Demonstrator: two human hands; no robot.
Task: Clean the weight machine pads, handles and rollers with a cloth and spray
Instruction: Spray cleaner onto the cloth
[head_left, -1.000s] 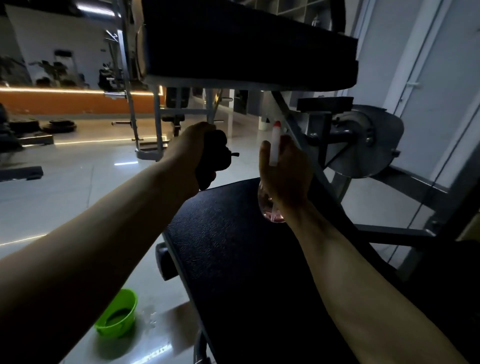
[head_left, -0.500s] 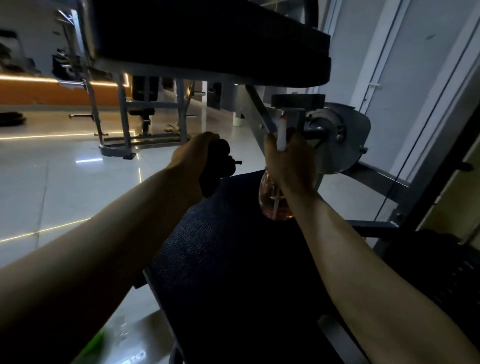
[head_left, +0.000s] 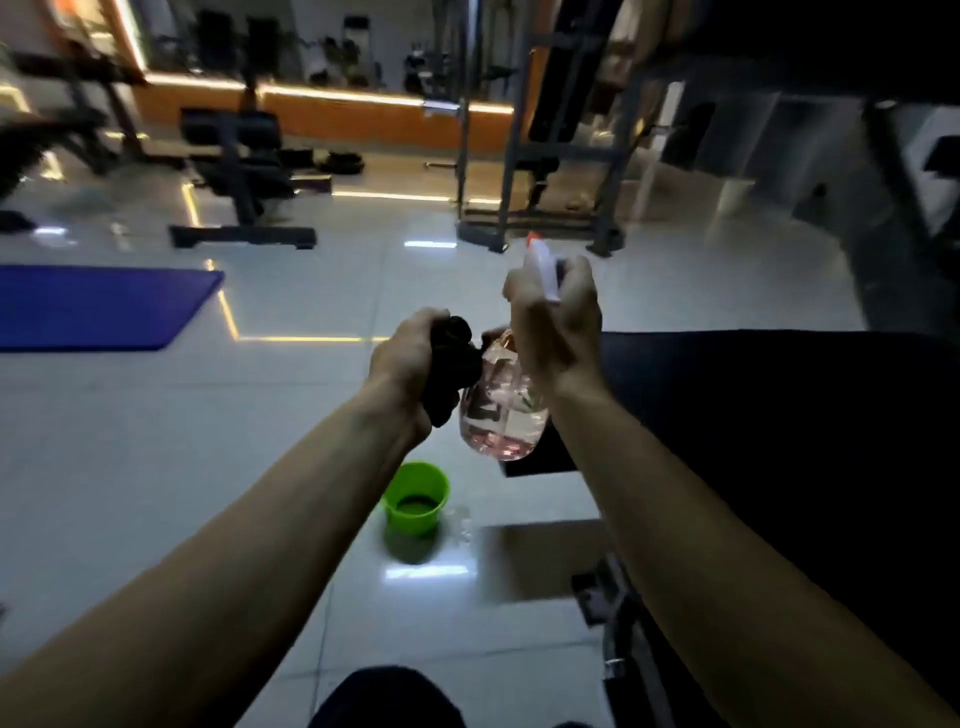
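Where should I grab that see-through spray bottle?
Grip the spray bottle round its narrow neck, just under the white sprayer head, coming from behind the nozzle. The right hand holds it there. Lower down it is round and wide, likely too fat for fingers to wrap.

The left hand (head_left: 410, 358) covered most of the crumpled black cloth (head_left: 456, 364); the right hand (head_left: 558, 327) hid the neck and trigger of the clear round spray bottle of pinkish liquid (head_left: 501, 415). The black padded bench (head_left: 779, 415) ran off the right edge, the blue floor mat (head_left: 104, 306) off the left. The cut-off dark shape (head_left: 384, 696) at the bottom was perhaps a knee.
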